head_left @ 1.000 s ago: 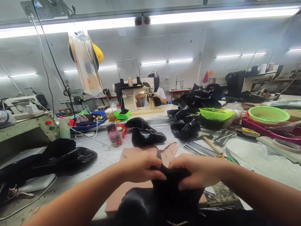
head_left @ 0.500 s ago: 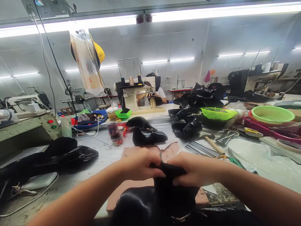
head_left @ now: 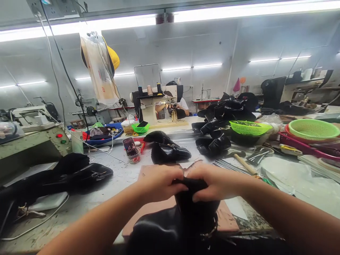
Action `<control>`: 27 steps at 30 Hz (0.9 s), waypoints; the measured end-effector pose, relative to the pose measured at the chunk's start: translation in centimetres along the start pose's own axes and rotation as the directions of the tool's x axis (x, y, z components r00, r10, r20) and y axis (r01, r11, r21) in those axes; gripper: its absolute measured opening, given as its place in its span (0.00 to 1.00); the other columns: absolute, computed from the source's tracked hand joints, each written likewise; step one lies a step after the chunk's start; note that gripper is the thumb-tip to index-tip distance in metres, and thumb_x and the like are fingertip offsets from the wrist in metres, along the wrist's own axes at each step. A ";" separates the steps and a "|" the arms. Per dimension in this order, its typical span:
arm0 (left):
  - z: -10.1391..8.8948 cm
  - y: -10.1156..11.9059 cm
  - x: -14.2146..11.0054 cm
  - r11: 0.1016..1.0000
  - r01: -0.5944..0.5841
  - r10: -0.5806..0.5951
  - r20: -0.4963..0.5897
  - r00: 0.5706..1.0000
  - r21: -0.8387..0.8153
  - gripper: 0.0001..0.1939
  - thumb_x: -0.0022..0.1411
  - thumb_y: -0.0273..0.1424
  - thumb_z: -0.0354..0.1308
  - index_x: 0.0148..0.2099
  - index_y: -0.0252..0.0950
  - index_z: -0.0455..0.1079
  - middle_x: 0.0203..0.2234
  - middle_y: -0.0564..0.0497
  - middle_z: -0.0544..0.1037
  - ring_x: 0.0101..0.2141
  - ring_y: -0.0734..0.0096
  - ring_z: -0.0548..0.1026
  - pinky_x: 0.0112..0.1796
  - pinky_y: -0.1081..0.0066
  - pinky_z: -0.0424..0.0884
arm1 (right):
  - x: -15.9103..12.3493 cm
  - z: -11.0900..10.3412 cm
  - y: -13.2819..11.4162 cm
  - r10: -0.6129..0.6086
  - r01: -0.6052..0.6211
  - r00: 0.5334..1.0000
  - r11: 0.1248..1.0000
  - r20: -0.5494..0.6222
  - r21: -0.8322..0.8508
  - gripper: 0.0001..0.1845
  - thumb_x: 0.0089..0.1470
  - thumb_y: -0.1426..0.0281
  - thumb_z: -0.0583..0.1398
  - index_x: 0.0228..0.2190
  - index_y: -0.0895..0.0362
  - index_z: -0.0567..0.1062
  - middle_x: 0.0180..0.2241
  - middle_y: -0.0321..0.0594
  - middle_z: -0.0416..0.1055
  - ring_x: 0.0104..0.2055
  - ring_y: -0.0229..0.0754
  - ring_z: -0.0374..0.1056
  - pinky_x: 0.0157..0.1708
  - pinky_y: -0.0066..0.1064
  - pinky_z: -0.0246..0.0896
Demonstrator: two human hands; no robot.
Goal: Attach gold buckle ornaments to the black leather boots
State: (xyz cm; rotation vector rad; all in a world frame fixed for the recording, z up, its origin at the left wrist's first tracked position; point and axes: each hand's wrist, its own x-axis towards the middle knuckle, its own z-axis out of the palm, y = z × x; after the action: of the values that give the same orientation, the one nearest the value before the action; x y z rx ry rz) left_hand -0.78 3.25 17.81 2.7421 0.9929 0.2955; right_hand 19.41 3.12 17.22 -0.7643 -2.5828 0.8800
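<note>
A black leather boot (head_left: 198, 209) is in front of me, over a pinkish board (head_left: 228, 217) on the bench. My left hand (head_left: 166, 182) pinches its upper edge from the left, thumb on the near side. On the right of the same edge, my right hand (head_left: 211, 182) grips it the same way, close to the left one. A metal buckle (head_left: 209, 233) shows low on the boot's right side. More smooth black leather (head_left: 156, 226) bulges out at the lower left; its lower part runs out of view.
Black boots (head_left: 170, 152) lie just beyond the board, with others (head_left: 90, 175) at left. A phone (head_left: 130, 147) leans in a clear cup. To the right are a hammer (head_left: 245, 164), green baskets (head_left: 313, 129) and plastic sheets (head_left: 287, 170). A person (head_left: 183, 104) sits behind a sewing machine (head_left: 148, 109).
Both hands keep hold of the boot's edge and have shifted slightly, with the boot's upper part turned a little. More of the buckle side shows now. The view has moved slightly.
</note>
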 end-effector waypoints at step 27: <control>3.8 -2.2 -0.6 0.322 -0.042 -0.349 -0.160 0.923 -0.946 0.16 0.45 0.31 0.63 0.25 0.35 0.56 0.20 0.59 0.62 0.24 0.78 0.60 0.27 0.76 0.56 | 1.2 0.4 0.7 0.175 -0.156 0.978 0.975 -0.113 0.159 0.04 0.46 0.71 0.59 0.25 0.59 0.74 0.20 0.29 0.61 0.24 0.33 0.56 0.24 0.25 0.50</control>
State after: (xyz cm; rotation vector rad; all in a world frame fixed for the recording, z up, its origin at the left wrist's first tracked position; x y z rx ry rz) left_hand -1.54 4.05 13.54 1.4783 0.7462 0.9892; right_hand 18.53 4.09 16.55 -0.9695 -2.3392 1.0264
